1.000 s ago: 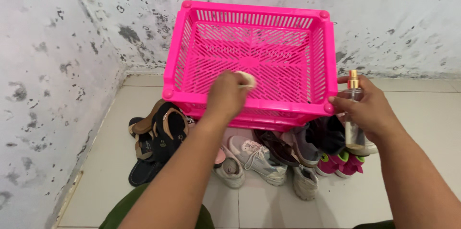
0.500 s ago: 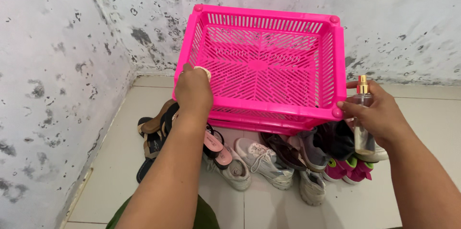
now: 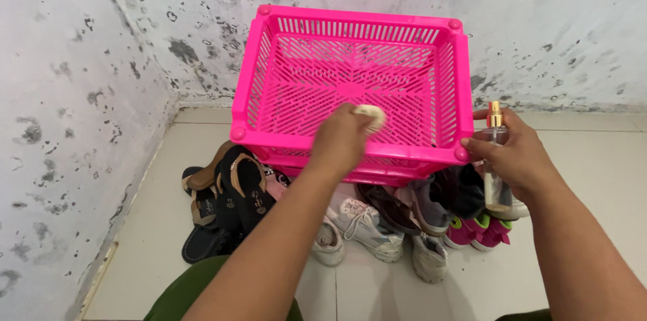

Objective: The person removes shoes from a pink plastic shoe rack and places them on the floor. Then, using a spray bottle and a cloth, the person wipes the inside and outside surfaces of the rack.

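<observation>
Left hand (image 3: 340, 142) pinched a small beige cloth pad (image 3: 371, 116) on the pink slatted plastic basket's (image 3: 269, 85) front edge; right hand (image 3: 515, 152) gripped a clear gold-capped spray bottle (image 3: 497, 159) at its front-right corner. Risk: hard rubbing tips basket onto the shoes (image 3: 360, 223).

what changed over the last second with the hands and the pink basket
The left hand, gripping a small pale cloth, swept to the pink basket's left corner, then back right to the middle of its front. The right hand kept holding the spray bottle at the right corner. The shoes stayed put.
</observation>
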